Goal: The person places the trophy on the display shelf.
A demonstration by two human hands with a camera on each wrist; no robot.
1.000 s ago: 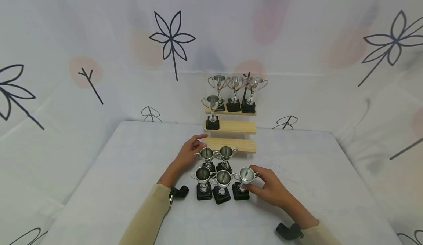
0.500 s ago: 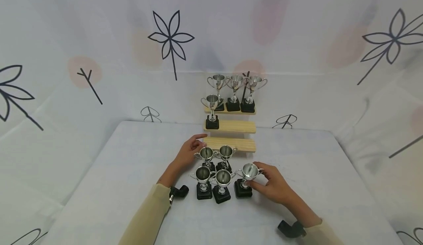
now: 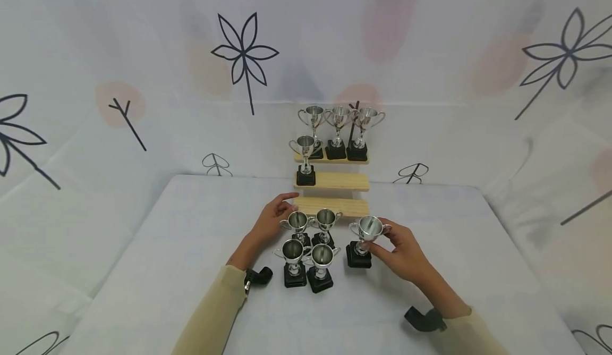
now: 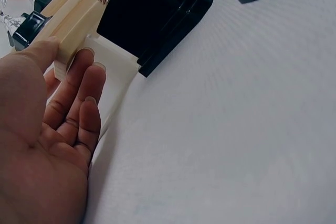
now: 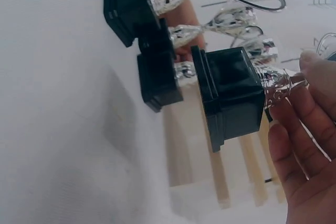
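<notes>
My right hand pinches a silver trophy cup by its stem, thumb in front. In the right wrist view, the cup's black square base is raised off the white cloth. My left hand grips the left end of the lowest board of a three-step wooden stand; the left wrist view shows the thumb on top and fingers curled below. Several more trophies, among them a front trophy, stand upright before the stand. One trophy is on the middle step's left end.
Three trophies stand in a row on the top step, the rightmost trophy at its right end. A white cloth covers the table. Behind it hangs a white patterned backdrop.
My right hand has lifted its trophy from the front row and carried it right and toward the stand. The left hand has stayed on the lowest board.
</notes>
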